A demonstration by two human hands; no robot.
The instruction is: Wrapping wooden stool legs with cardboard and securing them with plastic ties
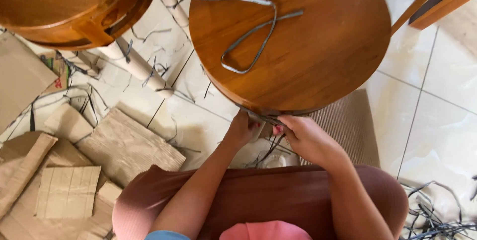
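Directly above the fingers the round wooden tabletop blocks passage. Left of them, bare floor tile lies open before cardboard scraps; right, corrugated sheet, then clear tile.

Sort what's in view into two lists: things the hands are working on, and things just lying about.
In hand:
left hand and right hand, both at the grey strap under the round wooden table
loose strap loop on its top

Lying about:
cardboard pieces
wrapped table leg
second wooden table
cut strap pile
corrugated sheet
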